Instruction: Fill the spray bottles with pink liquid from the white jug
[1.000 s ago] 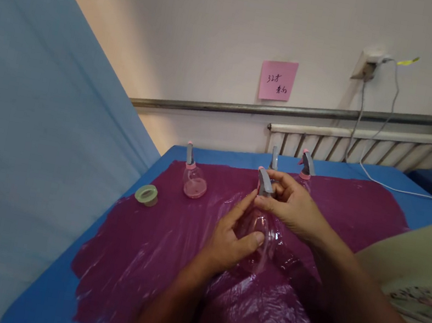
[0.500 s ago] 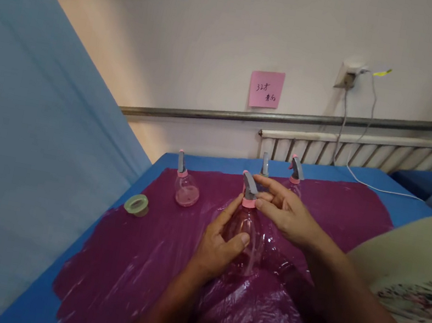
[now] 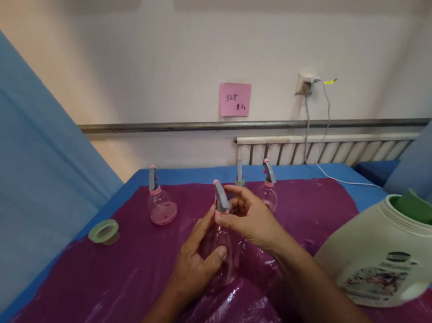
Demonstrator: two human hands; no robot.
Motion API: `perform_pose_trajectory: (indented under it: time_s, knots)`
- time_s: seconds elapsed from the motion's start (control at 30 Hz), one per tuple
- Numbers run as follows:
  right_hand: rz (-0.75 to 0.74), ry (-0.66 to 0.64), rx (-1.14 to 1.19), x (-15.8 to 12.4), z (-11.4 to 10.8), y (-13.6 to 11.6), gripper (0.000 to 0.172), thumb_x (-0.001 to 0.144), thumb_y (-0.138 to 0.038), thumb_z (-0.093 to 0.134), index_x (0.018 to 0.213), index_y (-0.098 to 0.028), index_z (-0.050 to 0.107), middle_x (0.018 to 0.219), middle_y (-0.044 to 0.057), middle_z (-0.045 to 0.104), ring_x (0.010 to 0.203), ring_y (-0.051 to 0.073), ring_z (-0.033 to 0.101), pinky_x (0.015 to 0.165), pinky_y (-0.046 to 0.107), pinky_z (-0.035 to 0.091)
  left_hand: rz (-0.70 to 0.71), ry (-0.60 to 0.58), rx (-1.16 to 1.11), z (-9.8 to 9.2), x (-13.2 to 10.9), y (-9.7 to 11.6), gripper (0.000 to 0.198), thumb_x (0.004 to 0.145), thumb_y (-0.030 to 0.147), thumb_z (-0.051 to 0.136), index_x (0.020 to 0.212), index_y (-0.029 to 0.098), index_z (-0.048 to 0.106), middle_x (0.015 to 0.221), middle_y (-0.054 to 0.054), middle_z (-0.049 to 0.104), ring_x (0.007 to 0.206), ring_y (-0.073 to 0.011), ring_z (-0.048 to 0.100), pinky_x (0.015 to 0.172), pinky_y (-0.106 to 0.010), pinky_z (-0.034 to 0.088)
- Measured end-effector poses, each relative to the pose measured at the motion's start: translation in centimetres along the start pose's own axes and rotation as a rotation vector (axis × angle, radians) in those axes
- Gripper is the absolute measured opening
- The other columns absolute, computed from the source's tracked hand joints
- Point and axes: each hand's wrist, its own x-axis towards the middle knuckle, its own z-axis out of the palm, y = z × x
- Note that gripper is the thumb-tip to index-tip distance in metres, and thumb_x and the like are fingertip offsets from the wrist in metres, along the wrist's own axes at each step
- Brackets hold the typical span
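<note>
A clear round spray bottle [image 3: 224,255] with a grey trigger head and pink collar stands on the purple plastic sheet [image 3: 127,285]. My left hand [image 3: 193,263] is wrapped round the bottle's body. My right hand [image 3: 250,217] pinches the grey trigger head [image 3: 220,198] at the pink collar. Both hands are closed on the same bottle.
Another spray bottle [image 3: 160,204] with pink liquid stands to the left, two more [image 3: 268,184] behind my hands. A green tape roll [image 3: 104,231] lies at the sheet's left edge. A large white jug [image 3: 385,258] with a green open neck stands at right. Blue fabric rises on the left.
The view has swung right and up, so the white jug shows fully. My right hand's fingers have closed back round the trigger head. My left hand still holds the bottle's body.
</note>
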Motion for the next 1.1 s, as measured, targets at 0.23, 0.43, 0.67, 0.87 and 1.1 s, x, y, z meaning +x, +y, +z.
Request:
perform_pose_trajectory:
  time_s: [0.23, 0.43, 0.67, 0.87, 1.1]
  knots:
    - [-0.025, -0.095, 0.010, -0.2, -0.8, -0.6, 0.075, 0.096, -0.037, 0.087, 0.165, -0.029, 0.059, 0.116, 0.006, 0.082, 0.119, 0.029, 0.078, 0.110, 0.053, 0.064, 0.024, -0.006, -0.011, -0.1, 0.2, 0.5, 0.084, 0.097, 0.043, 0.083, 0.176, 0.032, 0.057, 0.183, -0.010, 0.055, 0.172, -0.0401, 0.049, 0.144, -0.061, 0.039]
    - [-0.036, -0.117, 0.048, 0.0, -0.7, -0.3, 0.072, 0.090, -0.035, 0.093, 0.156, -0.028, 0.065, 0.111, 0.003, 0.083, 0.104, 0.024, 0.079, 0.105, 0.048, 0.065, 0.014, 0.008, 0.054, -0.1, 0.0, 0.1, 0.084, 0.096, 0.041, 0.084, 0.176, 0.034, 0.057, 0.181, -0.009, 0.057, 0.170, -0.0401, 0.052, 0.142, -0.062, 0.042]
    - [-0.071, -0.029, -0.017, 0.2, 0.1, 0.4, 0.072, 0.082, -0.036, 0.099, 0.147, -0.027, 0.068, 0.118, 0.005, 0.081, 0.108, 0.024, 0.077, 0.101, 0.046, 0.065, 0.070, 0.034, 0.102, 0.2, -0.1, 0.4, 0.083, 0.094, 0.035, 0.084, 0.173, 0.037, 0.060, 0.169, -0.008, 0.068, 0.160, -0.0359, 0.062, 0.138, -0.057, 0.048]
    - [-0.106, -0.083, -0.015, 0.2, 0.1, 0.9, 0.075, 0.094, -0.042, 0.093, 0.161, -0.034, 0.061, 0.125, 0.006, 0.081, 0.114, 0.025, 0.077, 0.106, 0.050, 0.065, 0.060, 0.031, 0.080, -0.1, 0.0, -0.1, 0.078, 0.097, 0.044, 0.082, 0.172, 0.036, 0.061, 0.174, -0.009, 0.064, 0.163, -0.0383, 0.060, 0.139, -0.060, 0.045]
    - [-0.056, -0.182, 0.043, -0.1, -1.0, -0.2, 0.076, 0.096, -0.038, 0.088, 0.166, -0.031, 0.058, 0.110, 0.002, 0.081, 0.100, 0.023, 0.077, 0.099, 0.047, 0.064, -0.035, -0.007, -0.075, -0.1, 0.0, 0.3, 0.102, 0.094, 0.058, 0.087, 0.182, 0.031, 0.044, 0.184, -0.014, 0.052, 0.172, -0.0432, 0.048, 0.142, -0.062, 0.041]
